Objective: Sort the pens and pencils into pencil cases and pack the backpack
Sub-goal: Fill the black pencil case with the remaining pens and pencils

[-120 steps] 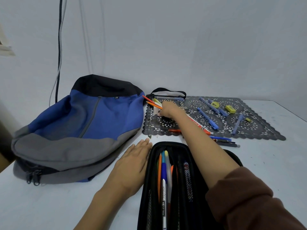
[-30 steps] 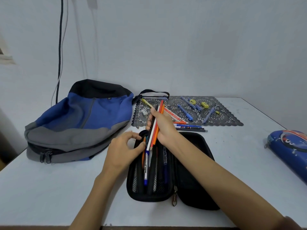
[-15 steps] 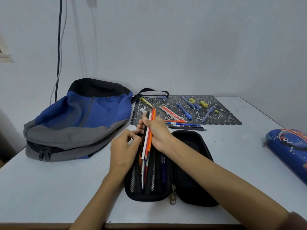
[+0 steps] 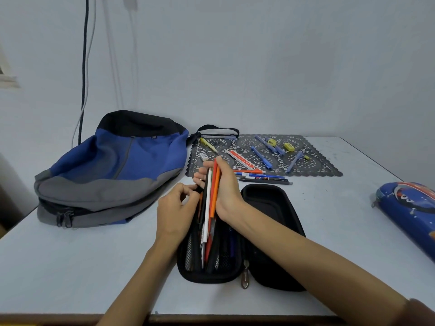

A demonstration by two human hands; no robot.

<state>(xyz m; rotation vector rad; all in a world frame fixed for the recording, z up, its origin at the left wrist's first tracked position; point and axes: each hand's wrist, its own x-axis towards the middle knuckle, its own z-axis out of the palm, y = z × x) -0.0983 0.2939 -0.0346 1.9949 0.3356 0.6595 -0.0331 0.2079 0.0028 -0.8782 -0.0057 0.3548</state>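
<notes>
Pencils (image 4: pixel 213 194) gripped in your right hand (image 4: pixel 227 184) enter the black pencil case (image 4: pixel 207 276); left hand (image 4: pixel 175 209) pinches its rim; next, seat them.

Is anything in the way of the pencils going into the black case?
Nothing visible blocks them. The right hand grips the bundle of orange, white and black pencils, lower ends inside the open black zip pencil case. The left hand pinches a black loop at the case's edge, beside them.
</notes>
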